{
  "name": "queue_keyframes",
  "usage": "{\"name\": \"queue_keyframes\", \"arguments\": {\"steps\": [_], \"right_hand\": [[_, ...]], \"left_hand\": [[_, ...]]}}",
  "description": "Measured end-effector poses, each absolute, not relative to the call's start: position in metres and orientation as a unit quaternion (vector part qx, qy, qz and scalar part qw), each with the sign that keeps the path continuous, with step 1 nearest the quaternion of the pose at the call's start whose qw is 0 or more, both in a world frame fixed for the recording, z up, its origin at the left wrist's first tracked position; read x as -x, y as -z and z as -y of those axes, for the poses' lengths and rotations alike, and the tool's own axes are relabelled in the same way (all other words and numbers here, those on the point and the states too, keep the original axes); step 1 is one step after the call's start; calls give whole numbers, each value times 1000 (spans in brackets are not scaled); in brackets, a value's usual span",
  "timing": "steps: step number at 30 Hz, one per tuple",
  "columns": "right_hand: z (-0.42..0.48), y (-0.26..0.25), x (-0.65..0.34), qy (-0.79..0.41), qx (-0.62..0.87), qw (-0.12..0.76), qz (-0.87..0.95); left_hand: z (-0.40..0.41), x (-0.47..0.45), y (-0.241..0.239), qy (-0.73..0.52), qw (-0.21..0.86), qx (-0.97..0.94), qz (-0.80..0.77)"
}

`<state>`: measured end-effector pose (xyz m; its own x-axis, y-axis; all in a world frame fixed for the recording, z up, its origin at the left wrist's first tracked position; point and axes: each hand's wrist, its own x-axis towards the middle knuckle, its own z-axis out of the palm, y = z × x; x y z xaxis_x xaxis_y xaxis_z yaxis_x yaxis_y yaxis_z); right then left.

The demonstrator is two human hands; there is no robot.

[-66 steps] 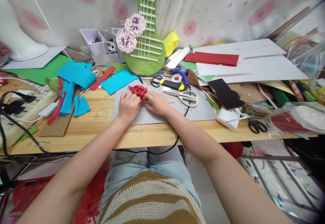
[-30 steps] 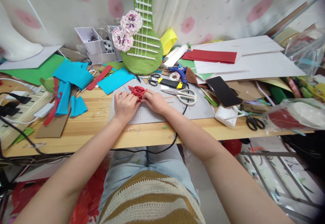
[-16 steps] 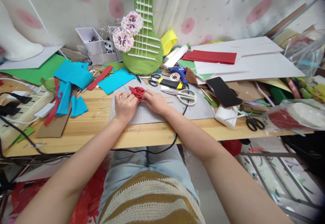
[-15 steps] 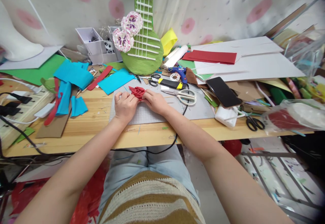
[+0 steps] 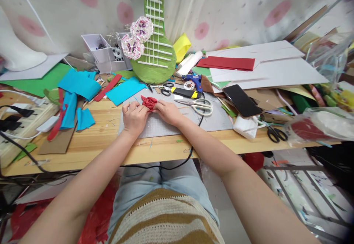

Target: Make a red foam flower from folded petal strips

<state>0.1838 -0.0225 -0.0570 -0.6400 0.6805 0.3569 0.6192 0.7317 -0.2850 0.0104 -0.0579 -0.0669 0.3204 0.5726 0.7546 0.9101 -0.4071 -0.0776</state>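
Note:
A crumpled, folded red paper flower (image 5: 149, 102) lies between my hands over the grey cutting mat (image 5: 168, 129). My left hand (image 5: 135, 116) pinches its left and lower side, fingers bent. From the right, my right hand (image 5: 167, 112) closes its fingertips on the flower's edge. Both thumbs and part of the paper's underside are hidden. White-handled scissors (image 5: 203, 107) lie just right of my right hand, with a yellow and black utility knife (image 5: 186, 92) behind them. Beyond my left hand is a flat blue paper piece (image 5: 125, 90).
A green guitar-shaped craft (image 5: 155, 70) with two paper flowers stands at the back. A blue glue gun (image 5: 195, 81), a black phone (image 5: 242, 100) and black scissors (image 5: 276, 134) lie to the right. Blue paper strips (image 5: 79, 85) and a power strip (image 5: 30, 126) are at left.
The view has shifted slightly. Both hands stay at the red paper flower, with only a slight change in their grip.

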Motion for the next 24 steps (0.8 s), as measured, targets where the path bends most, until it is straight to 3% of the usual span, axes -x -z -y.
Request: {"name": "queue_keyframes", "arguments": {"steps": [7,18,24], "right_hand": [[25,53,-182,-45,366,212,905],[20,57,-184,-33,364,229,902],[19,58,-184,-7,370,222,902]], "left_hand": [[55,-9,68,334,240,772,486],[50,4,71,371,100,745,545],[50,4,69,359,87,756,539]]}}
